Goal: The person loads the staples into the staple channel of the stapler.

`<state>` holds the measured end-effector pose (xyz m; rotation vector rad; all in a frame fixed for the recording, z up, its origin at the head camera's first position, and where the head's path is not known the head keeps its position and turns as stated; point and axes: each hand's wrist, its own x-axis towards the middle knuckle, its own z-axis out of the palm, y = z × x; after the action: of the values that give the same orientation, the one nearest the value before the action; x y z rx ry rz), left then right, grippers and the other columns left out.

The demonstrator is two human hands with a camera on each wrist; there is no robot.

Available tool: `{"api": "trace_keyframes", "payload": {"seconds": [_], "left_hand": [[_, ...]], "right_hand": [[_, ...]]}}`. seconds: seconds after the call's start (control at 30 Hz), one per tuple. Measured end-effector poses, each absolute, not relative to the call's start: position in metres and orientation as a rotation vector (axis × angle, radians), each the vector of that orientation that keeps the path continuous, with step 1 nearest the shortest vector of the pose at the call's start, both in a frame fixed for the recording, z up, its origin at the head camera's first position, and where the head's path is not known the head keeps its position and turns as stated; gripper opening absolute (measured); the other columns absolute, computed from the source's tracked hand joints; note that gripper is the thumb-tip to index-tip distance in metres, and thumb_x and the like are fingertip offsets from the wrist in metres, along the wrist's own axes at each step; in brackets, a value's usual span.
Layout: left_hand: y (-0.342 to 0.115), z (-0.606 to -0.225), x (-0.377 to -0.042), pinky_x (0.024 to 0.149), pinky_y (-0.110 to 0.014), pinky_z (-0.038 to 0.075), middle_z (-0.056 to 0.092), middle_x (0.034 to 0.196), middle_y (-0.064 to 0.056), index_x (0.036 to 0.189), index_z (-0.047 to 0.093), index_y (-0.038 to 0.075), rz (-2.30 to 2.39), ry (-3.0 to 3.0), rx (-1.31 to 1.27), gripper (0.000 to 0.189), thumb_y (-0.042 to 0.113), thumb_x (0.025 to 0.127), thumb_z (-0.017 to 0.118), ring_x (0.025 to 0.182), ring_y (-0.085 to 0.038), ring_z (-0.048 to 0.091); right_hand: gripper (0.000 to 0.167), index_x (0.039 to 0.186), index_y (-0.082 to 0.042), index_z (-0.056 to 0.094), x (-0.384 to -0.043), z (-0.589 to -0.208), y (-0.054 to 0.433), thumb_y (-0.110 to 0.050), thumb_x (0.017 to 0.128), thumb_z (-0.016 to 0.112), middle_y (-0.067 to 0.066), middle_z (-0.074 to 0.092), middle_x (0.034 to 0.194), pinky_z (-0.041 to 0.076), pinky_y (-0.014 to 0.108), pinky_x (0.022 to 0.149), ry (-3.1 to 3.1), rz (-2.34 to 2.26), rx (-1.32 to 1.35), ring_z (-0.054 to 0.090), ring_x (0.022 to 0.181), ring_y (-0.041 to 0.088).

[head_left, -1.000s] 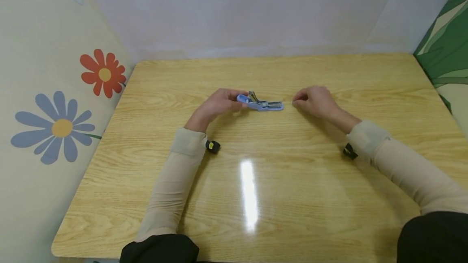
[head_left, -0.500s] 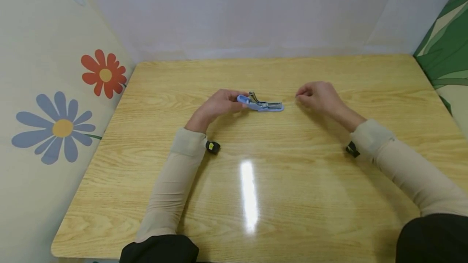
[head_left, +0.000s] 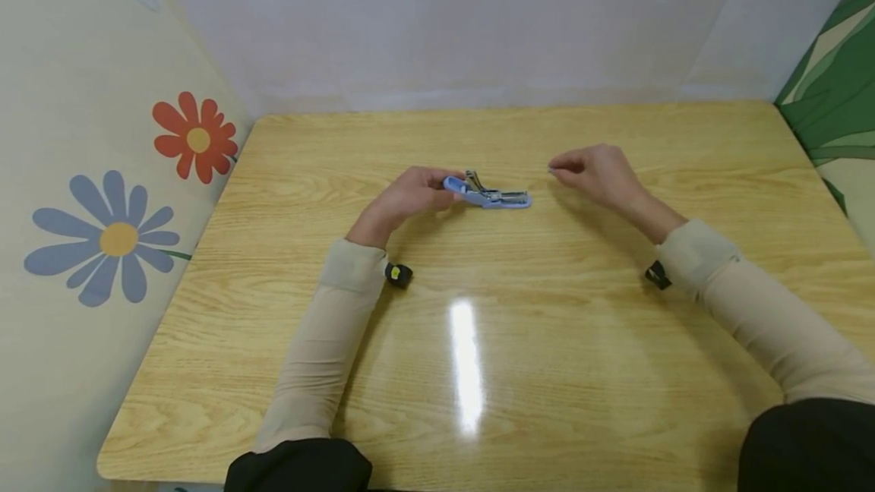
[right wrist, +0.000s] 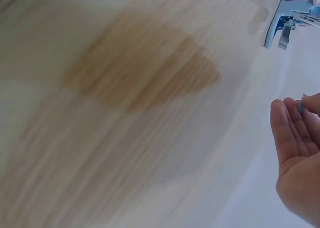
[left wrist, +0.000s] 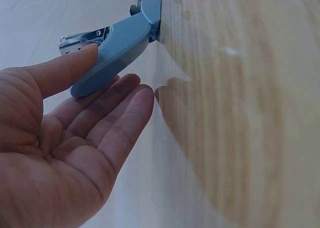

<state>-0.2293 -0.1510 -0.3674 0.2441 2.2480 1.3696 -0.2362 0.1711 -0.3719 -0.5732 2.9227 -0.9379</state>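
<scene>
A light blue stapler (head_left: 506, 203) lies opened out near the middle of the table, its metal parts exposed. My left hand (head_left: 413, 194) grips one end of it, the thumb on one side and fingers beneath, as the left wrist view shows. There the held end of the stapler (left wrist: 117, 51) tilts up off the table. To the right of the stapler, my right hand (head_left: 601, 173) pinches a tiny grey piece (right wrist: 300, 107) between thumb and fingertips, above the table. Most of that piece is hidden by the fingers, and I cannot tell its kind.
The wooden table (head_left: 547, 340) runs back to a pale white wall (head_left: 478, 29). Painted flowers cover the left wall (head_left: 116, 238), and green leaves are painted at the right. Black wrist cameras (head_left: 398, 275) hang below both cuffs.
My right hand has drawn slightly away from the stapler and farther up the table, and the grey piece now shows at its fingertips. My left hand and the stapler stay put.
</scene>
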Motion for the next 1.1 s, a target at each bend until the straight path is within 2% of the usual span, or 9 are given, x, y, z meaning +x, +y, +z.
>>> {"api": "trace_keyframes", "payload": {"seconds": [0.23,0.43,0.67,0.83,1.1], "left_hand": [[-0.151,-0.367,-0.229,0.100,-0.035,0.047,0.065,0.133,-0.011,0.147,0.054,0.010,1.371,2.239,0.234,0.049,0.016,0.100,0.064,0.109,-0.018,0.054],[-0.151,-0.366,-0.228,0.106,-0.040,0.047,0.064,0.135,-0.011,0.147,0.054,0.010,1.378,2.225,0.231,0.049,0.017,0.100,0.064,0.115,-0.019,0.055],[-0.152,-0.368,-0.229,0.103,-0.037,0.050,0.066,0.133,-0.012,0.144,0.057,0.010,1.393,2.217,0.216,0.045,0.016,0.100,0.064,0.112,-0.018,0.059],[-0.152,-0.370,-0.229,0.097,-0.034,0.051,0.067,0.131,-0.013,0.142,0.059,0.010,1.398,2.215,0.203,0.043,0.015,0.100,0.064,0.106,-0.018,0.059],[-0.151,-0.367,-0.229,0.097,-0.034,0.050,0.067,0.131,-0.011,0.142,0.060,0.010,1.384,2.218,0.204,0.042,0.016,0.100,0.065,0.106,-0.018,0.058]], "right_hand": [[0.025,0.117,-0.002,0.075,-0.237,-0.373,0.162,-0.016,0.100,0.064,0.018,0.075,0.113,0.055,0.047,0.093,2.913,-0.998,-0.608,0.072,0.102,0.033],[0.024,0.118,-0.005,0.075,-0.237,-0.373,0.156,-0.016,0.100,0.066,0.016,0.075,0.117,0.055,0.046,0.094,2.898,-0.990,-0.610,0.071,0.107,0.032],[0.024,0.118,-0.005,0.075,-0.236,-0.378,0.145,-0.018,0.099,0.067,0.015,0.075,0.117,0.058,0.045,0.089,2.846,-1.012,-0.608,0.072,0.105,0.031],[0.024,0.119,-0.006,0.075,-0.237,-0.380,0.138,-0.018,0.100,0.066,0.014,0.075,0.117,0.057,0.044,0.093,2.844,-0.977,-0.619,0.072,0.107,0.030],[0.023,0.116,-0.006,0.076,-0.236,-0.381,0.129,-0.018,0.098,0.069,0.013,0.076,0.115,0.056,0.043,0.093,2.827,-0.962,-0.641,0.073,0.106,0.029]]}}
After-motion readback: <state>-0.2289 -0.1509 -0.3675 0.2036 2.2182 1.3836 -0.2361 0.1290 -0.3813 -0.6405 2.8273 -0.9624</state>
